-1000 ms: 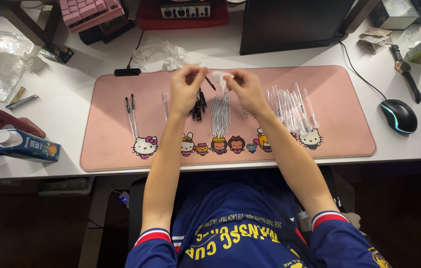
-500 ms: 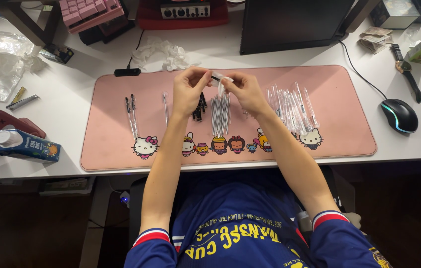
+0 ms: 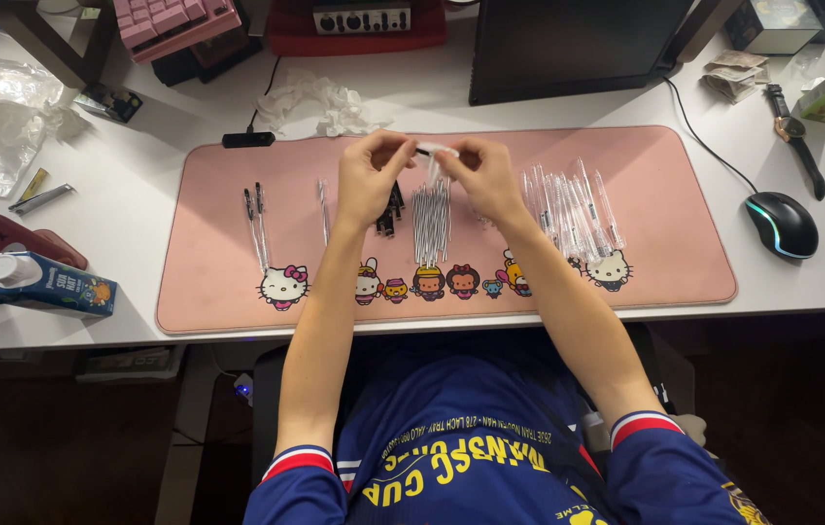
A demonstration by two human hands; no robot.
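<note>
My left hand and my right hand meet above the middle of a pink desk mat. Between their fingertips they hold a clear pen barrel, roughly level. Just below the hands lies a bundle of thin pen refills. A small heap of black pen parts sits under my left hand. Several clear empty barrels lie in a row to the right. Two assembled pens lie on the mat's left, with one clear barrel beside them.
A dark monitor stands at the back. A black mouse and a wristwatch lie to the right. At the left are a small carton, crumpled plastic wrap and a pink keyboard.
Both hands stay together over the mat. The barrel between them has turned from more upright to roughly level, and the fingers have shifted along it.
</note>
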